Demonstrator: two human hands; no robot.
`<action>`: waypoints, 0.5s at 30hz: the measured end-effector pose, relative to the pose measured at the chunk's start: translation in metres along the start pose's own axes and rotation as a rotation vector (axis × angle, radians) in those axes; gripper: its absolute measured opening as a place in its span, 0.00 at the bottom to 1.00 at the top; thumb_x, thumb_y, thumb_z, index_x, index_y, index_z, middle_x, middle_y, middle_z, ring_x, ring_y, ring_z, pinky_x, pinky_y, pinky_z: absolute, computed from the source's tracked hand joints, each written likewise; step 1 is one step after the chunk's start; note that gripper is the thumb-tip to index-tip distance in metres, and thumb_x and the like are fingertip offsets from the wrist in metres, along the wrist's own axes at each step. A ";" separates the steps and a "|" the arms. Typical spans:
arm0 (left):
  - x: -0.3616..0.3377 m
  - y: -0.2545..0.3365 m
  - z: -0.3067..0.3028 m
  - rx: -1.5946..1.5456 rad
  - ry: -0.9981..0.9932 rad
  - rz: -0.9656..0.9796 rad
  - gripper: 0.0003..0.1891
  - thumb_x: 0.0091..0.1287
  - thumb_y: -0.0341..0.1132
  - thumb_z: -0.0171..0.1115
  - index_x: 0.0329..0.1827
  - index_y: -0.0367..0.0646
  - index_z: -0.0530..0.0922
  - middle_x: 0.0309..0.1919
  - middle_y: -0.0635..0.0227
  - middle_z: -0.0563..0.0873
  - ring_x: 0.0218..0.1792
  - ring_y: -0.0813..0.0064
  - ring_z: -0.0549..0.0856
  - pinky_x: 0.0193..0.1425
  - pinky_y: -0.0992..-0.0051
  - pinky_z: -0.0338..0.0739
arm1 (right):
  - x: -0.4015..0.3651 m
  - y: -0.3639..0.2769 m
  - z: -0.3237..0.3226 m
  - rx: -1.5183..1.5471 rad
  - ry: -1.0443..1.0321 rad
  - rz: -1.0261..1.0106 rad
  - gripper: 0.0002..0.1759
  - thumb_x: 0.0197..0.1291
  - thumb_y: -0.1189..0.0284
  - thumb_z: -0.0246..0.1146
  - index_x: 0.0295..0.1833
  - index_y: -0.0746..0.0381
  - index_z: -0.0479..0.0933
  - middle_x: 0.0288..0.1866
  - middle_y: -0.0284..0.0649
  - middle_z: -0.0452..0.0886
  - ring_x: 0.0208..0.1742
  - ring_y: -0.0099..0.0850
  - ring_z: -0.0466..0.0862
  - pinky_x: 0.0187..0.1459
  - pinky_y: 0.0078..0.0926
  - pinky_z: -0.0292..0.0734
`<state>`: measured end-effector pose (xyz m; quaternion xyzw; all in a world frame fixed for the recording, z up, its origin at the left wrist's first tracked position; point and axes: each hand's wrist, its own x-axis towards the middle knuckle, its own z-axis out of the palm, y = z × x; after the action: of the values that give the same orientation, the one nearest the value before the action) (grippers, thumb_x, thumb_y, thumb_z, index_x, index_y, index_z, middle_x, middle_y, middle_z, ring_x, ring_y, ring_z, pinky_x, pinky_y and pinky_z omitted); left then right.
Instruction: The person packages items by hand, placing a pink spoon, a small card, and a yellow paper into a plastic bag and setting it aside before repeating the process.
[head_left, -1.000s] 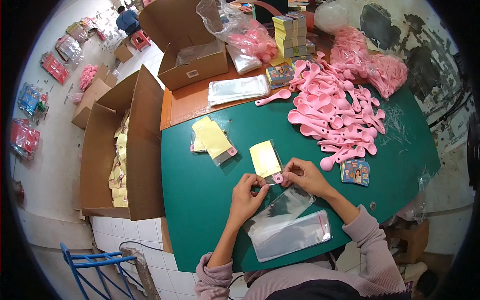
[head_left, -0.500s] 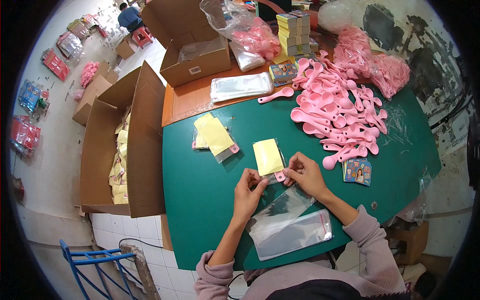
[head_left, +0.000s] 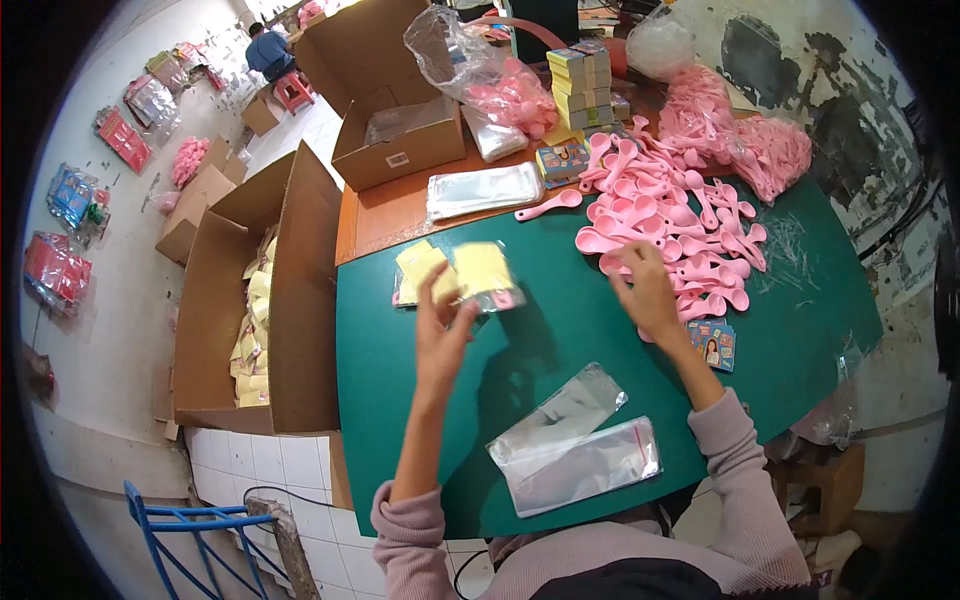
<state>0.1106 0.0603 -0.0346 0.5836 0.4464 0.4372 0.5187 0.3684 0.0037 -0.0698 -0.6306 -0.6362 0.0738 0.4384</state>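
Head view: yellow-backed packets [head_left: 252,335] in the box [head_left: 308,330] look finished; many spoons [head_left: 640,212] lie unbagged on the table [head_left: 400,400], near empty sleeves [head_left: 585,468]. Left hand [head_left: 438,345] curls by a packet [head_left: 483,268], grip unclear; right hand [head_left: 652,300], half-open, is at the spoons.

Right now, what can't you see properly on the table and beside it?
Head view:
- Left hand gripping the yellow-topped packet or not: motion blur.
- Right hand touching the pink spoons or not: the hand hides it.
- Writing on the blue cards: too small.
- Bottom of the big box: hidden by its contents.
- Blue frame's lower end: cut off by the bottom edge.
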 end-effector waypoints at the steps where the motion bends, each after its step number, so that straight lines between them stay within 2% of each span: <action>1: 0.004 -0.003 -0.011 0.002 0.003 0.005 0.26 0.61 0.27 0.56 0.64 0.45 0.61 0.44 0.61 0.79 0.36 0.78 0.79 0.30 0.80 0.74 | 0.003 0.010 -0.002 -0.221 0.061 -0.001 0.12 0.51 0.73 0.62 0.42 0.62 0.76 0.36 0.43 0.76 0.42 0.39 0.75 0.43 0.33 0.71; 2: 0.012 -0.010 -0.022 0.174 0.023 0.006 0.26 0.61 0.29 0.57 0.63 0.44 0.62 0.48 0.56 0.77 0.41 0.70 0.79 0.37 0.75 0.75 | 0.005 0.019 -0.003 -0.442 0.126 -0.002 0.11 0.50 0.73 0.62 0.40 0.62 0.76 0.38 0.44 0.74 0.45 0.41 0.73 0.46 0.35 0.70; 3: 0.019 -0.015 -0.027 0.346 0.041 0.008 0.26 0.61 0.30 0.58 0.62 0.42 0.63 0.52 0.51 0.75 0.47 0.63 0.79 0.44 0.69 0.75 | 0.005 0.025 -0.002 -0.438 0.135 -0.004 0.11 0.50 0.73 0.62 0.40 0.62 0.76 0.38 0.44 0.74 0.45 0.41 0.73 0.46 0.35 0.70; 4: 0.018 -0.020 -0.028 0.349 0.040 0.014 0.26 0.61 0.30 0.58 0.62 0.42 0.63 0.52 0.51 0.75 0.47 0.63 0.79 0.44 0.69 0.75 | 0.002 0.031 -0.001 -0.415 0.095 0.018 0.12 0.50 0.73 0.63 0.41 0.63 0.76 0.39 0.45 0.73 0.45 0.42 0.72 0.46 0.36 0.69; 6: 0.013 -0.030 -0.027 1.096 0.263 0.281 0.25 0.60 0.29 0.57 0.61 0.40 0.64 0.60 0.43 0.65 0.59 0.54 0.70 0.59 0.59 0.65 | 0.000 0.039 0.001 -0.393 0.058 0.048 0.13 0.50 0.73 0.63 0.43 0.63 0.76 0.40 0.45 0.73 0.45 0.42 0.72 0.46 0.37 0.69; 7: 0.015 -0.034 -0.025 1.079 0.276 0.333 0.25 0.64 0.33 0.54 0.64 0.41 0.62 0.65 0.45 0.59 0.64 0.49 0.62 0.63 0.53 0.58 | -0.001 0.040 0.003 -0.365 0.061 0.012 0.14 0.50 0.74 0.63 0.44 0.64 0.75 0.40 0.46 0.72 0.45 0.42 0.72 0.47 0.37 0.69; 8: 0.016 -0.036 -0.022 1.082 0.269 0.334 0.25 0.64 0.33 0.54 0.64 0.41 0.62 0.65 0.45 0.59 0.64 0.49 0.62 0.63 0.53 0.58 | -0.003 0.040 0.005 -0.337 0.064 -0.026 0.15 0.50 0.74 0.63 0.45 0.65 0.75 0.40 0.47 0.72 0.44 0.43 0.71 0.47 0.37 0.69; 10: 0.018 -0.038 -0.011 1.324 0.065 0.567 0.26 0.66 0.38 0.50 0.66 0.41 0.60 0.68 0.51 0.55 0.68 0.49 0.56 0.67 0.55 0.54 | -0.003 0.038 0.006 -0.348 0.062 -0.012 0.15 0.50 0.75 0.62 0.45 0.65 0.75 0.40 0.47 0.72 0.44 0.43 0.71 0.48 0.37 0.68; 11: 0.025 -0.049 -0.009 1.150 -0.030 0.549 0.28 0.67 0.44 0.49 0.68 0.48 0.58 0.71 0.58 0.49 0.71 0.50 0.47 0.69 0.48 0.47 | -0.003 0.036 0.006 -0.360 0.058 -0.003 0.15 0.50 0.76 0.62 0.45 0.66 0.75 0.40 0.47 0.72 0.43 0.42 0.71 0.48 0.36 0.68; 12: 0.028 -0.051 -0.008 1.146 -0.031 0.548 0.28 0.67 0.44 0.49 0.68 0.48 0.58 0.71 0.58 0.49 0.71 0.50 0.47 0.69 0.48 0.47 | -0.004 0.033 0.006 -0.363 0.056 -0.003 0.15 0.50 0.76 0.62 0.45 0.66 0.75 0.40 0.47 0.72 0.43 0.42 0.71 0.48 0.36 0.68; 14: 0.034 -0.054 -0.004 1.429 -0.060 0.333 0.27 0.66 0.49 0.49 0.68 0.55 0.60 0.72 0.60 0.47 0.71 0.49 0.43 0.65 0.39 0.44 | -0.005 0.029 0.005 -0.336 0.084 -0.024 0.13 0.51 0.78 0.60 0.44 0.67 0.76 0.39 0.46 0.71 0.43 0.42 0.71 0.49 0.35 0.68; 15: 0.045 -0.070 -0.011 1.418 -0.020 0.358 0.27 0.64 0.52 0.49 0.67 0.63 0.61 0.72 0.62 0.44 0.71 0.49 0.40 0.61 0.32 0.42 | -0.006 0.030 0.004 -0.342 0.083 -0.018 0.13 0.51 0.78 0.60 0.44 0.67 0.76 0.39 0.46 0.71 0.43 0.42 0.71 0.49 0.35 0.68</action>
<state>0.1052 0.1105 -0.1012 0.8471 0.5152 0.1160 -0.0592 0.3865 0.0060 -0.0942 -0.6927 -0.6263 -0.0656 0.3515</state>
